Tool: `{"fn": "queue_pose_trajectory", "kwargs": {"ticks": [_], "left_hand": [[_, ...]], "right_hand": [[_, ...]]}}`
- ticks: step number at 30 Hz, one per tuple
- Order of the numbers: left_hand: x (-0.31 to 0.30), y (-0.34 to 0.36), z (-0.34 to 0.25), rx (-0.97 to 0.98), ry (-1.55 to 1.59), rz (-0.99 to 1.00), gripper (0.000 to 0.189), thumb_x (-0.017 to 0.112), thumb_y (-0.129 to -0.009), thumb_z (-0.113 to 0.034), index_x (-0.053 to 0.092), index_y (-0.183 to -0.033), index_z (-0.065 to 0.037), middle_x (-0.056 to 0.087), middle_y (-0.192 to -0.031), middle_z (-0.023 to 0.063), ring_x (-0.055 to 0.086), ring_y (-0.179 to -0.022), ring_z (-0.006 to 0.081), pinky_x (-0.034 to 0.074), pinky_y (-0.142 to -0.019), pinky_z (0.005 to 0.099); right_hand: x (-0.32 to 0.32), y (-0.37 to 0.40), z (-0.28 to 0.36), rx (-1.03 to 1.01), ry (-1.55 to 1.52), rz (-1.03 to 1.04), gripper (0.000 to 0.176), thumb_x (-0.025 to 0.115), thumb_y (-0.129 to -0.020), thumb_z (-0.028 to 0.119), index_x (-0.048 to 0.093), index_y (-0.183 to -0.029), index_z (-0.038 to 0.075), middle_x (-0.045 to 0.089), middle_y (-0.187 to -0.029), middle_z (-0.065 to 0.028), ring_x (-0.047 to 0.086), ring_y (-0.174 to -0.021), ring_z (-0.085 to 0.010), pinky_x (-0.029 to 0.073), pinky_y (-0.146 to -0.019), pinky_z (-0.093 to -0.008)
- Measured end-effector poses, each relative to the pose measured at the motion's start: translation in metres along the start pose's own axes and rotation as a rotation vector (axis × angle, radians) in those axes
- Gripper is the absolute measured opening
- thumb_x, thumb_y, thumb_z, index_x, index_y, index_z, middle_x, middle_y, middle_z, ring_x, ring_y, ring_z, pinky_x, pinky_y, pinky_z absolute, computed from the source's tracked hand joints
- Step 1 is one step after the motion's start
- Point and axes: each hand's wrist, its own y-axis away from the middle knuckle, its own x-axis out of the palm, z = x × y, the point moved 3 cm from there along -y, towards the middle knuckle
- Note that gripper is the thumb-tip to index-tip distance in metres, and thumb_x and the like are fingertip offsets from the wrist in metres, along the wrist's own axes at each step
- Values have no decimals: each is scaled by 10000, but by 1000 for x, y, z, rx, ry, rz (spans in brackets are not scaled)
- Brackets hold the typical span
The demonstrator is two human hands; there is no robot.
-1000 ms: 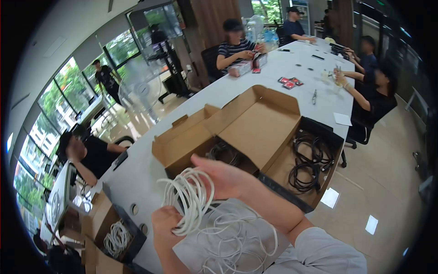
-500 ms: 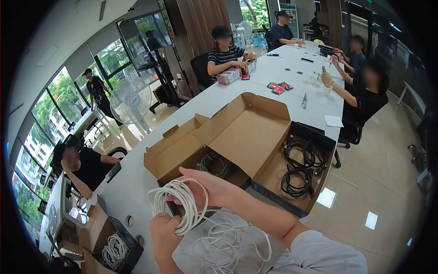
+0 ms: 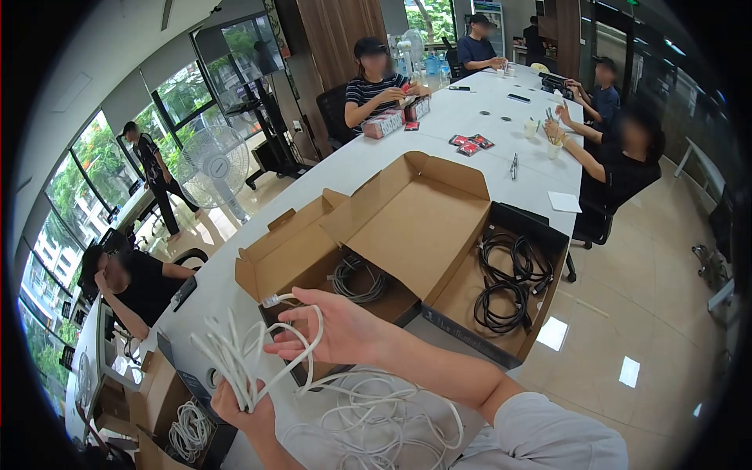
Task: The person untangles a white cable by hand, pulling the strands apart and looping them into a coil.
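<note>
A coil of white network cable (image 3: 227, 352) is bunched in my left hand (image 3: 247, 407), whose fingers are closed around its lower end. My right hand (image 3: 337, 329) is just to the right of the coil, palm turned to it and fingers loosely apart. One end of the cable, with a clear plug (image 3: 270, 301), passes by the right thumb, and a loop runs across the fingers. Below the hands, more loose white cable (image 3: 376, 415) lies tangled on a pale surface.
An open cardboard box (image 3: 486, 329) holds black cables (image 3: 505, 282); the box (image 3: 290, 266) beside it holds a grey cable coil (image 3: 359, 280). At lower left, another box (image 3: 153, 399) contains white cable (image 3: 190, 431). Several people sit around the white table (image 3: 439, 133); one person (image 3: 153, 172) stands near the windows.
My left hand has moved left and down with the coil, which has spread out. My right hand has come away from the coil, with the plug end now showing by its thumb.
</note>
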Motion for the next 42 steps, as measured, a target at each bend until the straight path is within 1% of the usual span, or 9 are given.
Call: {"fn": "queue_pose_trajectory", "kwargs": {"ticks": [3,7,10,14,19,28,34,40,42], "left_hand": [[0,11,5,114,-217,-277,114,659,-762,-15,613,-834,60,586,-687,123,553,-603,219,401,-551,323],[-3,15,12,-285,52,-416,142,661,-768,49,611,-901,62,577,-756,133,549,-633,202,410,-567,316],[-10,17,21,-344,74,-373,186,690,-808,-52,610,-901,88,624,-874,128,588,-704,198,468,-652,332],[-6,20,18,28,-162,-239,182,707,-764,-48,622,-879,64,601,-801,128,548,-611,254,449,-655,384],[1,-10,-15,-38,58,140,121,682,-678,-25,646,-789,8,547,-618,126,534,-567,329,412,-595,375],[23,-12,-30,258,41,335,179,692,-531,-22,550,-639,-36,517,-552,76,524,-514,274,423,-551,356],[32,-10,-45,348,-73,374,232,706,-562,-65,475,-589,-65,493,-510,48,507,-474,243,415,-527,338],[29,-10,-51,333,-92,435,239,705,-590,-67,467,-583,-72,482,-498,39,505,-461,216,409,-521,325],[28,-10,-53,339,-81,440,239,704,-596,-58,465,-585,-71,476,-497,37,499,-457,214,407,-520,325]], "right_hand": [[5,1,-8,92,71,34,514,491,-937,442,492,-1133,-33,594,-1061,-270,591,-1058,-392,500,-916,-400],[11,2,-19,194,259,90,605,376,-935,575,462,-1142,13,594,-1126,-246,629,-1014,-336,531,-821,-377],[4,-1,-22,208,338,132,629,314,-934,610,467,-1153,40,594,-1159,-219,640,-1001,-281,538,-781,-359],[1,-2,-17,191,395,136,646,278,-938,617,464,-1184,50,597,-1163,-212,652,-970,-249,541,-737,-335],[13,7,-19,113,619,160,805,272,-872,714,440,-1288,46,557,-1229,-94,534,-1141,-190,419,-974,-336],[16,10,-12,-40,490,52,581,490,-903,545,522,-1206,50,617,-1134,-107,583,-1071,-190,450,-950,-347],[19,10,-16,-133,581,-155,286,612,-904,290,595,-1020,28,673,-872,-60,656,-758,-123,531,-652,-239],[13,4,-19,-102,493,-161,236,504,-884,138,566,-1055,-13,586,-701,-9,565,-560,-89,526,-616,-233],[15,7,-21,-70,470,-181,313,454,-900,128,529,-1159,-30,438,-609,34,423,-494,-61,493,-718,-269]]}}
